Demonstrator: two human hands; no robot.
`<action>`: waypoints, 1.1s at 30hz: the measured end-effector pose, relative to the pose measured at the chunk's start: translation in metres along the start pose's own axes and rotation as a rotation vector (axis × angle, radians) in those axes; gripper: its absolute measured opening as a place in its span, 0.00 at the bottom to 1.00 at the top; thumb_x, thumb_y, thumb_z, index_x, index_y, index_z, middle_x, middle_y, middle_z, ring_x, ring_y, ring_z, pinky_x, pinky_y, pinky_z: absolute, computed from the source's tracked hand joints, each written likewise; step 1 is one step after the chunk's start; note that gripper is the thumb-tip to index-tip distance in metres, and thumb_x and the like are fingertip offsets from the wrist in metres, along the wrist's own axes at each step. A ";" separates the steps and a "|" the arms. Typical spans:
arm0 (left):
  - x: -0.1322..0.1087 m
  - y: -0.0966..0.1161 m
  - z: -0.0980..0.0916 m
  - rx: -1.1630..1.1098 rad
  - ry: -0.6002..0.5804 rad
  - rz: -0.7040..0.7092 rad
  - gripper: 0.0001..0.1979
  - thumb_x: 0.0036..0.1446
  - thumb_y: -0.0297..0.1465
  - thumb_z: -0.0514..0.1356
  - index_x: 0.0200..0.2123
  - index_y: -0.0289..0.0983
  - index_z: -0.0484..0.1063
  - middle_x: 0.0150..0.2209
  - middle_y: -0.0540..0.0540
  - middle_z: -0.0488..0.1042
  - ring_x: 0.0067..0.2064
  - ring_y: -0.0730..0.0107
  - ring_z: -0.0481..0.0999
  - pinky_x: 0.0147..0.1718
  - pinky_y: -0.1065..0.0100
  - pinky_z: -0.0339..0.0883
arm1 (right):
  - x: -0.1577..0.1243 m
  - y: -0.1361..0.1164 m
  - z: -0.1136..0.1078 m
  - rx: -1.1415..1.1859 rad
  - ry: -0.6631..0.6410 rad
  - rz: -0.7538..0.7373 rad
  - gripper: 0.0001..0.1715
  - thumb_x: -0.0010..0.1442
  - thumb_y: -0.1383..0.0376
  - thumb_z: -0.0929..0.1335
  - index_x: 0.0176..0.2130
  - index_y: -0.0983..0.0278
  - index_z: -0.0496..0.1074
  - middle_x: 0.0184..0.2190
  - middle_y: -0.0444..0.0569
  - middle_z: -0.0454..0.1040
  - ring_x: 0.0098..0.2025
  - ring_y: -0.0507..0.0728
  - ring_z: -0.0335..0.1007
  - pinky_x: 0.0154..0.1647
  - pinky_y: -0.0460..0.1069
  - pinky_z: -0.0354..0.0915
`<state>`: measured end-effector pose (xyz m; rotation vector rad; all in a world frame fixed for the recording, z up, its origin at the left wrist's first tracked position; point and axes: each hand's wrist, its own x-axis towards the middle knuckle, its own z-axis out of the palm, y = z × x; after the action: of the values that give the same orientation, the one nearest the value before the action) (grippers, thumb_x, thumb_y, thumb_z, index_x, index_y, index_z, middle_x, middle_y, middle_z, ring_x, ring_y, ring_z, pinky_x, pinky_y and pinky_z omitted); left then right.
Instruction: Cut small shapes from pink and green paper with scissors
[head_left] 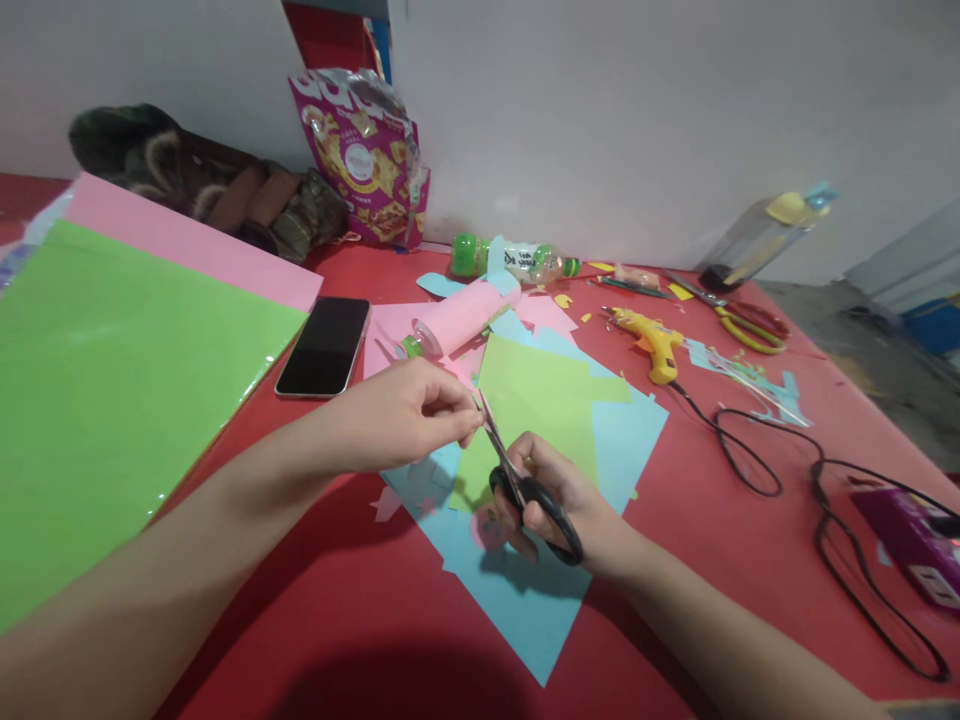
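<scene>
My left hand [427, 415] is closed in a pinch on a tiny pink scrap of paper, mostly hidden by the fingertips. Black-handled scissors [551, 515] are in my right hand [574, 490], with fingers through the loops. Their blades are slightly apart and point up at the pinched fingertips. Below both hands lie a light blue sheet [540, 630] and a yellow-green sheet [536, 390] on top of it. A small pink paper disc [487, 528] is under the right hand. Behind the left hand, a bottle wrapped in pink paper [476, 315] lies on its side.
A phone [326, 345] and large green sheets [112, 400] are at left. To the right are a yellow glue gun [649, 340] with a looping black cord, larger scissors [750, 325] and a purple power strip [911, 545]. A snack bag [367, 165] and green-capped bottle [525, 260] line the wall.
</scene>
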<state>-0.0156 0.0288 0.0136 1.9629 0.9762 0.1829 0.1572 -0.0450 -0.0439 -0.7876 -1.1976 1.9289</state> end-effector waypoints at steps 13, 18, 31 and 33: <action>0.000 0.000 0.000 -0.022 -0.015 0.011 0.15 0.52 0.35 0.49 0.16 0.35 0.60 0.16 0.53 0.58 0.19 0.78 0.58 0.19 0.74 0.51 | 0.001 0.001 -0.002 -0.012 -0.029 -0.033 0.24 0.47 0.52 0.67 0.30 0.61 0.50 0.21 0.38 0.62 0.16 0.44 0.56 0.17 0.44 0.52; 0.000 0.000 0.002 -0.017 -0.007 0.018 0.16 0.52 0.35 0.49 0.16 0.34 0.60 0.16 0.53 0.59 0.20 0.78 0.58 0.19 0.74 0.50 | 0.001 0.002 -0.003 0.016 -0.057 -0.070 0.24 0.48 0.51 0.66 0.30 0.62 0.50 0.21 0.37 0.59 0.18 0.44 0.57 0.20 0.45 0.53; 0.001 0.001 0.002 -0.004 -0.018 0.002 0.16 0.51 0.35 0.49 0.16 0.35 0.59 0.16 0.53 0.57 0.19 0.78 0.56 0.18 0.74 0.48 | -0.001 0.004 -0.002 0.030 -0.053 -0.058 0.24 0.47 0.51 0.67 0.31 0.61 0.50 0.21 0.37 0.59 0.18 0.45 0.57 0.19 0.44 0.52; 0.001 0.001 0.003 0.004 -0.013 -0.004 0.16 0.51 0.36 0.49 0.16 0.35 0.59 0.16 0.53 0.57 0.19 0.79 0.55 0.18 0.74 0.48 | 0.000 0.004 -0.002 0.027 -0.049 -0.056 0.24 0.47 0.52 0.67 0.31 0.61 0.50 0.21 0.37 0.59 0.18 0.45 0.57 0.20 0.44 0.52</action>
<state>-0.0130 0.0274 0.0125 1.9635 0.9723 0.1657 0.1581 -0.0454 -0.0481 -0.6899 -1.2077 1.9246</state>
